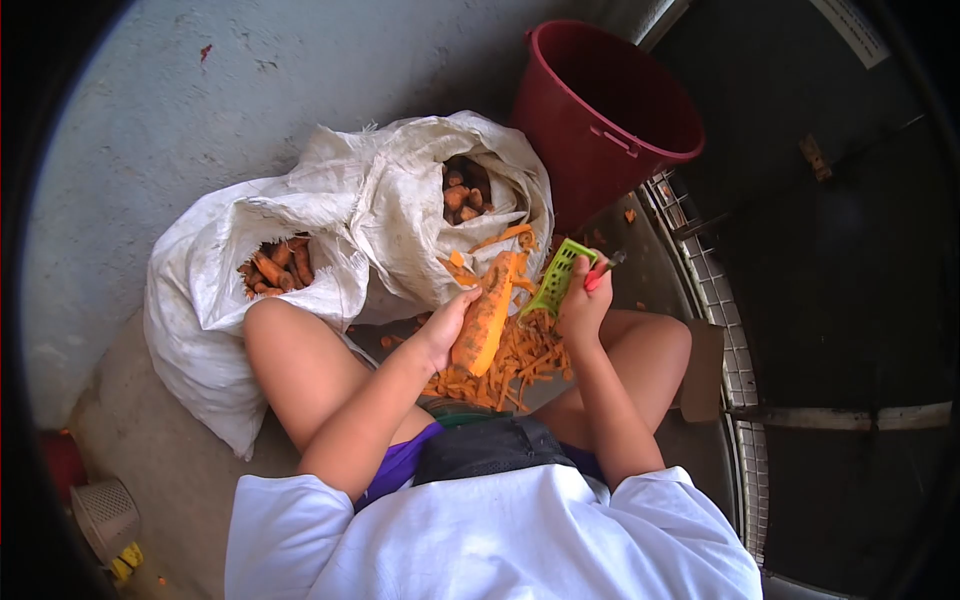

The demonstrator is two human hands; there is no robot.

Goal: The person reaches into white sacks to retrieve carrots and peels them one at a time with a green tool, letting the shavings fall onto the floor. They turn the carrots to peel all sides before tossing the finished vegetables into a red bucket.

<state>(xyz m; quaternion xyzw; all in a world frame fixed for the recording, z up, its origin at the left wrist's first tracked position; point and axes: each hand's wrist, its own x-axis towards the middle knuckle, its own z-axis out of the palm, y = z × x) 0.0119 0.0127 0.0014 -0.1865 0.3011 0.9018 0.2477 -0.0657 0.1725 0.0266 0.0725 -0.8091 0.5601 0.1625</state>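
Note:
My left hand (447, 327) is wrapped round the lower part of a thick, partly peeled carrot (487, 318). Brown skin shows in patches on its orange surface. In my right hand (583, 305) is a small red-handled tool (597, 272), its handle running up and to the right; I cannot tell what kind it is. A light green plastic piece with rows of holes (558, 277) overlaps the thumb side of that hand. Below both hands, between my legs, lies a heap of orange peelings (520, 365).
Two white woven sacks (200, 290) with rolled-down mouths stand ahead and left, holding orange-brown roots (275, 268). A dark red bucket (565, 130) is beyond them, beside a dark panel (840, 250) on the right. At lower left is a perforated grey container (106, 515).

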